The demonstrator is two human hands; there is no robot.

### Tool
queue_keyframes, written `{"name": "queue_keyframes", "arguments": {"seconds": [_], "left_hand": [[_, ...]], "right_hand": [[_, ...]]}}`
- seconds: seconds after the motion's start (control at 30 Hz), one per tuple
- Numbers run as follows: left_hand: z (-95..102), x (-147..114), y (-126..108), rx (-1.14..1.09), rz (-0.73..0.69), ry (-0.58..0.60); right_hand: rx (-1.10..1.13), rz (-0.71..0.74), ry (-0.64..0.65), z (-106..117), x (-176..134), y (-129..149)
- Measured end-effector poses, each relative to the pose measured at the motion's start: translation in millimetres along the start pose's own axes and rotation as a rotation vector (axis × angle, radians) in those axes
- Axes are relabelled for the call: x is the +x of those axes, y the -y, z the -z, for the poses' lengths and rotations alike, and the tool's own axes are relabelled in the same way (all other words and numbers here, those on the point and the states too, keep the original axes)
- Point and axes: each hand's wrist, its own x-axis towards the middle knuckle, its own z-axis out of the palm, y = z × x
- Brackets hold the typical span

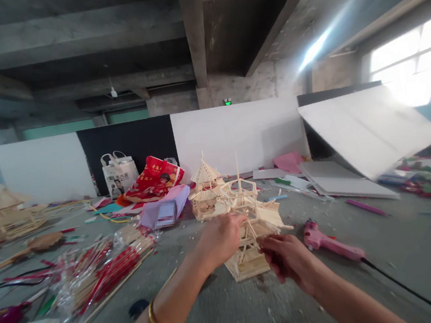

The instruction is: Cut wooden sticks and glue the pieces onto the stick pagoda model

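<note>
So the half-open stick model sits dead center, with the left hand curled over it from its 9 o'clock side and the right hand at 4 o'clock, fingers bunched right up against the frame. Honestly can't tell if either one's actually gripping a stick. Going round from the model, there's a pointy-roofed tower just beside it near 11, a pink glue gun between 3 and 4, and bagged red-tipped sticks around 8 or 9.
</note>
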Motion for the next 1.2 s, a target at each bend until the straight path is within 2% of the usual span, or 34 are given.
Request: {"name": "queue_keyframes", "arguments": {"seconds": [0.33, 0.67, 1.0, 1.2], "left_hand": [[5.3, -0.8, -4.8, -0.019, 0.029, 0.020], [5.9, -0.2, -4.7, -0.009, -0.024, 0.003], [5.0, -0.9, -4.0, 0.000, -0.017, 0.008], [5.7, 0.8, -2.1, 0.032, -0.024, 0.017]], "right_hand": [[0.043, -0.007, -0.015, -0.7, -1.1, 0.9], [0.078, -0.058, 0.018, 1.8, -1.9, 0.5], [0.105, -0.095, 0.022, 2.2, 0.0, 2.1], [0.103, -0.123, 0.076, 6.4, -0.2, -0.4]]}}
